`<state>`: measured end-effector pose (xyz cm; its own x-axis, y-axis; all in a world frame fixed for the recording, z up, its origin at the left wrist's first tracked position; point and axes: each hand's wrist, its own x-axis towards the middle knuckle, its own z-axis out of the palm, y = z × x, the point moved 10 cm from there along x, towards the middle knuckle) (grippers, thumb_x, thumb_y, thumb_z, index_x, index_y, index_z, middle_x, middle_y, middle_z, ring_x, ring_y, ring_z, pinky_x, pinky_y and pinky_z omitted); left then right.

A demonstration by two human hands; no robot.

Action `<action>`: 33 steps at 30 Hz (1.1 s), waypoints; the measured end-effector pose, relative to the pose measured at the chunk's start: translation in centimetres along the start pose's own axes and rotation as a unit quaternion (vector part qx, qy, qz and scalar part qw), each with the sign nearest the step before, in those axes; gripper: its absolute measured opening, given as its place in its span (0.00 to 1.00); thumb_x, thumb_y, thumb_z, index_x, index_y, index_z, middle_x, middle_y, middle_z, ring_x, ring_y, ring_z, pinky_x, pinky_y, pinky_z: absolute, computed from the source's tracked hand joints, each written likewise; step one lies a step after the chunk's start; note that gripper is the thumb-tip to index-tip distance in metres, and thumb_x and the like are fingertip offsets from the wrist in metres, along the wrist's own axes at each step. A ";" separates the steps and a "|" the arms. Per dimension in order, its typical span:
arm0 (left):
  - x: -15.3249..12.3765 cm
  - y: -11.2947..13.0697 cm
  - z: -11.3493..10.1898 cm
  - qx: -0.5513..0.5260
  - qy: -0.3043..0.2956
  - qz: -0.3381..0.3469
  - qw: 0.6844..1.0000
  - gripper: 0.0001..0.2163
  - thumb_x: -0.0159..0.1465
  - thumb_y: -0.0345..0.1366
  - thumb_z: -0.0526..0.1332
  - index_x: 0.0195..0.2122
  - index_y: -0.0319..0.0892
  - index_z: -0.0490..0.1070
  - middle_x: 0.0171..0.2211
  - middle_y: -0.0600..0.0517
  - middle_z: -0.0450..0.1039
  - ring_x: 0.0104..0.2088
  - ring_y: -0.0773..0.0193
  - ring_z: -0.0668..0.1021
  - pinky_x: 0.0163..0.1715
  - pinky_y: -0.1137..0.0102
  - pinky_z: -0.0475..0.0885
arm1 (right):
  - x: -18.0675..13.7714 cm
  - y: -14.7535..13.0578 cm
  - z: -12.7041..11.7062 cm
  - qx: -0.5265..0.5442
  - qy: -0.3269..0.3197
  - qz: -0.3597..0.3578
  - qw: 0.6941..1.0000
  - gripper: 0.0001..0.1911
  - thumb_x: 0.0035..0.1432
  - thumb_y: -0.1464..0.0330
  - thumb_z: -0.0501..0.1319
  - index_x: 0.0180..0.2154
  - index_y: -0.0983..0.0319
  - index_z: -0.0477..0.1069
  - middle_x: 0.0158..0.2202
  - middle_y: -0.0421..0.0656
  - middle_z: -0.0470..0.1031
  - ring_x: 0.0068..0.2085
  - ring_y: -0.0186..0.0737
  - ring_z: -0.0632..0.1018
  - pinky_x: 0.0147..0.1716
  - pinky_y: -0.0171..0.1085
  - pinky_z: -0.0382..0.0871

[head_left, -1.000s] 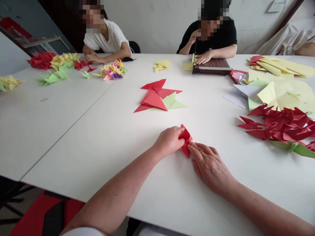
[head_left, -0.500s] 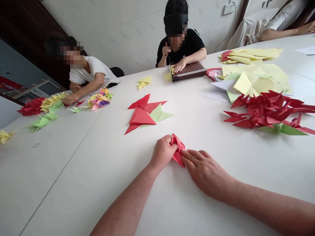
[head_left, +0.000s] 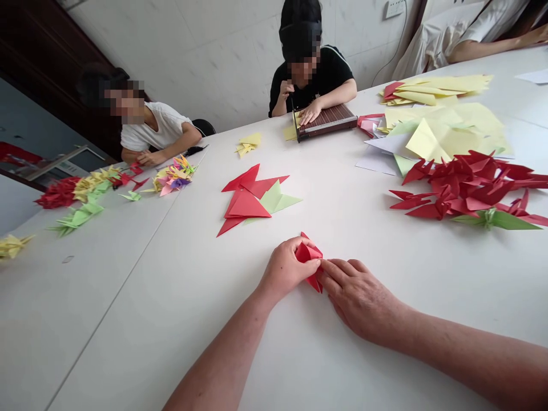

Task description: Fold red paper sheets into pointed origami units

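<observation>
A partly folded piece of red origami paper (head_left: 309,252) lies on the white table between my two hands. My left hand (head_left: 287,267) is closed on it from the left, its thumb laid across the paper and its fingertips partly hidden by a raised flap. From the right, my right hand (head_left: 357,294) presses its fingertips together against the paper's right edge, where they meet the left thumb. Just beyond sit several folded red paper pieces (head_left: 247,204) and a light green folded piece (head_left: 277,197).
A heap of red paper cranes (head_left: 471,182) lies at right, with yellow paper sheets (head_left: 471,128) behind. Across the table a person in black works a paper cutter (head_left: 327,123). At left another person sits behind colourful folded paper (head_left: 174,176).
My left thumb has moved right across the red paper to my right fingertips, and a flap now curves up. At far left, the person's arm has drawn back from the folded pieces.
</observation>
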<state>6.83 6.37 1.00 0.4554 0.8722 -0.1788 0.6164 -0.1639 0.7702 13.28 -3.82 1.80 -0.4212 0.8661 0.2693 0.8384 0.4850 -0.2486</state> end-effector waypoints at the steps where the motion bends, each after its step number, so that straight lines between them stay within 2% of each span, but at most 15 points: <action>1: 0.1 -0.2 0.0 -0.001 0.010 -0.008 1.000 0.08 0.53 0.34 0.61 0.35 0.44 0.74 0.33 0.55 0.78 0.33 0.65 0.77 0.30 0.74 0.71 | 0.0 0.0 0.1 0.002 -0.004 0.001 1.000 0.18 0.55 0.79 0.52 0.46 0.63 0.70 0.51 0.50 0.72 0.49 0.46 0.71 0.44 0.44 0.64; 3: 0.3 -0.7 0.2 -0.001 0.027 -0.016 1.000 0.04 0.55 0.35 0.61 0.30 0.43 0.73 0.31 0.54 0.77 0.32 0.66 0.77 0.30 0.74 0.71 | 0.0 0.0 0.2 0.002 -0.006 0.000 1.000 0.19 0.55 0.79 0.52 0.47 0.63 0.70 0.51 0.50 0.72 0.49 0.47 0.71 0.44 0.44 0.64; 6: 0.5 -0.8 0.5 -0.003 0.050 -0.008 0.999 0.04 0.56 0.34 0.59 0.26 0.42 0.72 0.29 0.54 0.77 0.31 0.66 0.77 0.30 0.74 0.71 | -0.1 -0.2 0.2 -0.007 0.005 -0.010 1.000 0.20 0.54 0.79 0.54 0.49 0.64 0.69 0.53 0.51 0.71 0.51 0.48 0.70 0.45 0.45 0.64; 10: 0.4 -0.4 0.1 -0.008 0.056 0.017 0.998 0.05 0.56 0.32 0.58 0.28 0.43 0.74 0.30 0.54 0.77 0.33 0.65 0.77 0.33 0.74 0.71 | -0.1 -0.2 -0.1 -0.011 0.022 -0.013 1.000 0.20 0.54 0.79 0.54 0.48 0.63 0.70 0.52 0.51 0.71 0.50 0.48 0.71 0.45 0.45 0.64; 15: 0.3 -1.1 0.0 -0.029 -0.042 -0.007 0.999 0.20 0.52 0.27 0.55 0.45 0.46 0.74 0.30 0.56 0.76 0.28 0.66 0.76 0.28 0.75 0.70 | -0.2 0.1 -0.5 0.000 0.038 0.003 0.999 0.17 0.56 0.79 0.52 0.46 0.62 0.68 0.49 0.51 0.72 0.49 0.48 0.72 0.45 0.45 0.65; 17: 0.3 -1.2 0.0 -0.042 -0.061 -0.017 0.997 0.21 0.52 0.27 0.54 0.46 0.46 0.74 0.29 0.56 0.76 0.27 0.67 0.75 0.27 0.75 0.69 | -0.2 0.6 -0.7 0.014 0.050 0.023 0.998 0.18 0.55 0.79 0.51 0.46 0.62 0.67 0.48 0.51 0.72 0.48 0.47 0.73 0.44 0.46 0.66; 21: 0.5 -0.9 0.0 -0.034 -0.029 -0.012 0.999 0.14 0.52 0.29 0.56 0.37 0.45 0.76 0.33 0.55 0.77 0.33 0.66 0.77 0.31 0.75 0.70 | -0.3 2.6 -1.2 0.048 0.090 0.095 0.990 0.18 0.55 0.80 0.50 0.47 0.64 0.66 0.48 0.51 0.71 0.46 0.46 0.73 0.43 0.45 0.68; 24: 0.6 -0.8 0.3 -0.010 0.001 -0.012 1.000 0.11 0.51 0.28 0.56 0.32 0.45 0.75 0.31 0.56 0.76 0.31 0.67 0.76 0.29 0.75 0.69 | -0.3 3.8 -1.2 0.038 0.087 0.138 0.986 0.18 0.57 0.80 0.49 0.46 0.63 0.68 0.48 0.50 0.71 0.47 0.46 0.72 0.44 0.45 0.68; 29: 0.7 -1.1 0.1 0.068 0.070 -0.025 0.995 0.02 0.51 0.31 0.57 0.22 0.43 0.66 0.21 0.58 0.67 0.23 0.69 0.67 0.21 0.75 0.61 | 0.0 3.2 -0.6 0.038 0.035 0.117 0.992 0.19 0.56 0.80 0.51 0.45 0.60 0.71 0.46 0.48 0.72 0.48 0.46 0.71 0.45 0.45 0.66; 33: 0.6 -0.8 0.0 0.098 0.107 -0.019 0.989 0.09 0.50 0.32 0.57 0.18 0.42 0.55 0.18 0.59 0.60 0.21 0.71 0.61 0.20 0.75 0.57 | 0.1 2.8 -0.4 0.044 0.024 0.102 0.994 0.18 0.57 0.81 0.52 0.44 0.61 0.71 0.45 0.47 0.73 0.47 0.45 0.72 0.44 0.44 0.65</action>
<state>6.58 7.09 0.27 0.2957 0.9536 -0.0561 0.7531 -0.1966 0.6279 15.77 -2.44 1.54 -0.2269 0.9419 0.2475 0.8706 0.3101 -0.3820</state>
